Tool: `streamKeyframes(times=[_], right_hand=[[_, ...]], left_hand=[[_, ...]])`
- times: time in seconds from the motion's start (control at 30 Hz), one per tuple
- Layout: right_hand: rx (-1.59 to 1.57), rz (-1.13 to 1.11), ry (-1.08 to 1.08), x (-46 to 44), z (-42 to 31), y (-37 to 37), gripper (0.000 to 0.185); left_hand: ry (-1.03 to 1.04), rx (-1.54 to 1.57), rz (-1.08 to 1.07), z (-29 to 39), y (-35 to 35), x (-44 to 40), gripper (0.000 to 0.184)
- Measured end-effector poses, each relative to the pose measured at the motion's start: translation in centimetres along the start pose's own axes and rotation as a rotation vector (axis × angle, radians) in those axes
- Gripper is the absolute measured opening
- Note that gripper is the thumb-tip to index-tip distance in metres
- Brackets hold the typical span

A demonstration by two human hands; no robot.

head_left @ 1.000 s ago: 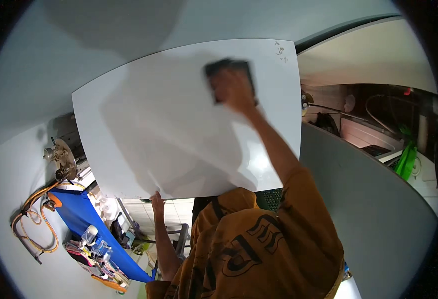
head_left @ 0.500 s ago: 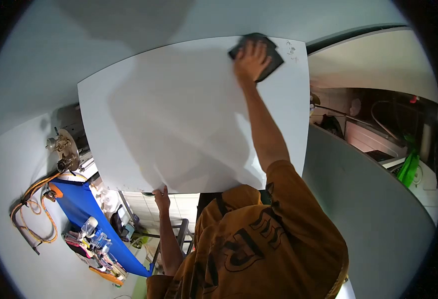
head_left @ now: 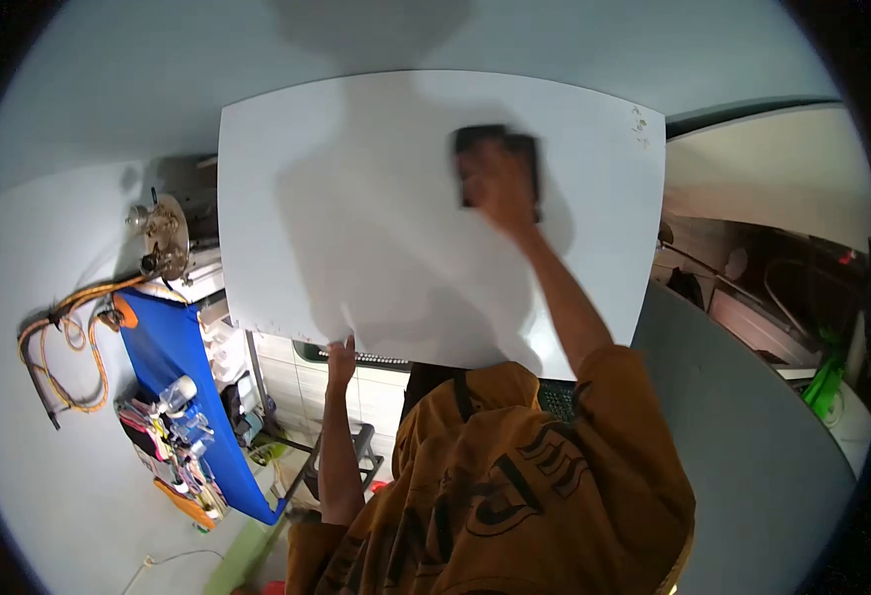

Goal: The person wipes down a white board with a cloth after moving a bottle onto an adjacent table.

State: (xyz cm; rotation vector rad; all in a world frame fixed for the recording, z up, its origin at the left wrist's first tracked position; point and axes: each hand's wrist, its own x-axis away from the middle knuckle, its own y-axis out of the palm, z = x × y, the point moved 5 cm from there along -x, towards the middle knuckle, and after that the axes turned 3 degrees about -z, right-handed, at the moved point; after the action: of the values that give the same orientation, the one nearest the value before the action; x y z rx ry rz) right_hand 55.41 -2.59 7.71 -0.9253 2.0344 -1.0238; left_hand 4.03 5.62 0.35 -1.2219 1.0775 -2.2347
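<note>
A large white board (head_left: 396, 218) fills the middle of the view, with small brown marks (head_left: 640, 127) near its far right corner. My right hand (head_left: 500, 183), blurred by motion, presses a dark cloth (head_left: 523, 154) flat on the upper right part of the board. At the board's near edge, left of my body, my left hand (head_left: 342, 359) grips the rim, with the thumb on the top face and the fingers partly hidden by the edge.
To the left are a metal device (head_left: 166, 238), an orange cable (head_left: 86, 397) and a blue panel (head_left: 183, 367) with bottles and tools (head_left: 183, 426). A grey panel (head_left: 733, 426) stands at the right, beside a green bag (head_left: 827, 382). A metal frame (head_left: 361, 446) is below left.
The cloth under my right hand went up to the board's far edge, then came back down toward me. My left hand stays at the near edge. The whole view has shifted.
</note>
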Motion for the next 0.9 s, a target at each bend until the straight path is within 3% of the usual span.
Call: streamKeyframes(times=[0.03,0.07,0.1,0.17,0.3,0.4,0.47,0.5,0.53,0.6,0.73,0.8,0.83,0.9], right_hand=[[0.072,0.092,0.068,0.3,3.2,-1.5,0.032],[0.324,0.164,0.172,1.4,5.7,-5.2,0.040],[0.426,0.130,0.266,2.5,9.3,-6.1,0.042],[0.459,0.214,0.446,6.9,15.7,-8.7,0.045],[0.634,0.355,0.740,10.4,16.2,-7.9,0.047],[0.562,0.195,0.580,6.4,8.3,-4.7,0.045],[0.444,0.090,0.350,4.1,2.4,-0.4,0.043],[0.404,0.172,0.192,4.0,-1.7,1.6,0.042],[0.358,0.110,0.121,4.0,-5.8,3.0,0.042],[0.222,-0.086,-0.023,6.1,-12.7,7.3,0.046],[0.001,-0.435,-0.268,14.9,-25.8,11.0,0.049],[-0.064,-0.422,-0.475,19.1,-30.0,11.3,0.051],[-0.160,-0.420,-0.442,19.9,-30.6,11.2,0.051],[-0.066,-0.448,-0.500,19.8,-29.4,12.0,0.050]], left_hand=[[0.005,0.013,0.056,-0.6,0.5,-0.1,0.054],[-0.033,0.097,0.076,-1.1,0.9,-0.1,0.052],[-0.069,0.182,0.099,-1.6,1.4,-0.1,0.050],[-0.229,0.497,0.071,-2.0,1.9,0.2,0.046],[-0.199,0.589,0.108,0.3,0.5,1.3,0.042],[-0.163,0.675,0.128,0.5,0.1,1.6,0.041],[-0.148,0.815,0.140,-1.1,1.8,1.1,0.041],[-0.195,0.899,0.045,-0.7,1.5,1.4,0.049],[-0.229,0.927,-0.003,-0.6,1.1,1.5,0.053],[-0.298,0.987,-0.100,-0.1,0.7,2.1,0.062],[-0.288,1.183,-0.030,1.1,-0.1,4.1,0.077],[-0.263,1.264,0.036,0.2,0.4,4.7,0.079],[-0.228,1.306,0.011,0.0,0.3,4.9,0.081],[-0.202,1.351,0.001,-0.3,0.1,5.3,0.081]])
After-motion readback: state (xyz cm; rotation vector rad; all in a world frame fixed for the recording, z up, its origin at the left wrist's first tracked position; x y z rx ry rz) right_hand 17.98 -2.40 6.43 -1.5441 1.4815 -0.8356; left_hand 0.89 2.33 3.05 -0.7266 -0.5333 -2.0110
